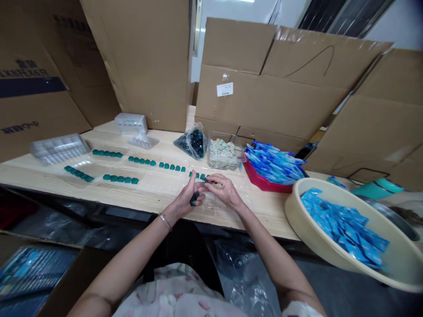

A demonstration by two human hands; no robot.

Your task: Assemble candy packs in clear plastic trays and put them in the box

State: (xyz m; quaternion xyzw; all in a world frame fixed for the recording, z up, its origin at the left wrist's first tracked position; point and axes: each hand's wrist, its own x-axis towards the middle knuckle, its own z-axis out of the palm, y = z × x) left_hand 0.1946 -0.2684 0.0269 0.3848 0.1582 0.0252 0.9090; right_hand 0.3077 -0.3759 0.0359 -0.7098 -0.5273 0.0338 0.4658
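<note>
My left hand (190, 196) is curled shut round several small dark teal pieces (194, 199), near the front edge of the wooden table (155, 193). My right hand (222, 188) touches it from the right and pinches one teal piece (205, 179) over a clear plastic blister tray (194, 175). Rows of the same teal pieces (142, 161) sit in clear trays further left.
A clear bag of dark pieces (194, 141) and a clear tub of small patterned packets (223, 154) stand behind my hands. A red tray (264, 181) and a beige bowl (297, 207) hold blue sachets at right. Stacked clear trays (59, 147) lie far left. Cardboard boxes (264, 83) wall the back.
</note>
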